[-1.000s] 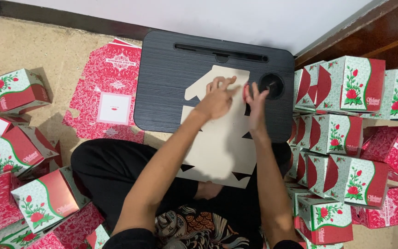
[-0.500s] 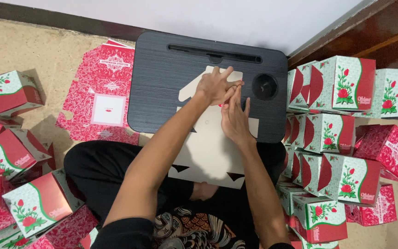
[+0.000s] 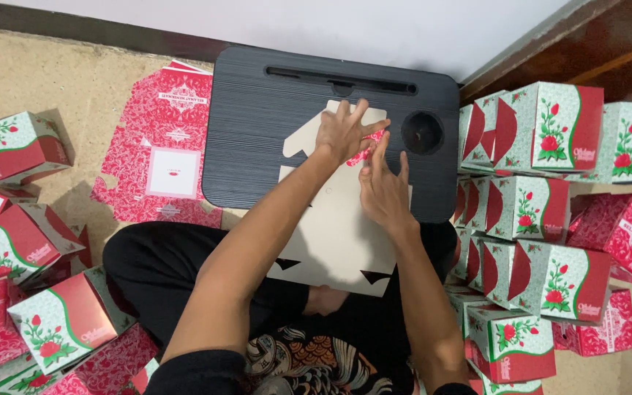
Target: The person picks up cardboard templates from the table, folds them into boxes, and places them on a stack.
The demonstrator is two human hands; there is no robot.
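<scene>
Flat cream cardboard box blank (image 3: 338, 234) lying plain side up on the black rectangular lap desk (image 3: 257, 139).
Left hand (image 3: 344, 133) presses it, fingers spread; right hand (image 3: 383, 192) fingers extended, folding a red-patterned flap (image 3: 369, 148).

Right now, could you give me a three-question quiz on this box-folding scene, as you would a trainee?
1. True or false: both hands rest on the flat cardboard box blank.
2. Which surface lies under the blank: A) black lap desk, B) metal tray?
3. Where is the stack of folded rose-print boxes?

Key: 1. True: the left hand and right hand press it, with a red flap lifted between them. 2. A. 3. On the person's right, beside the desk.
</scene>
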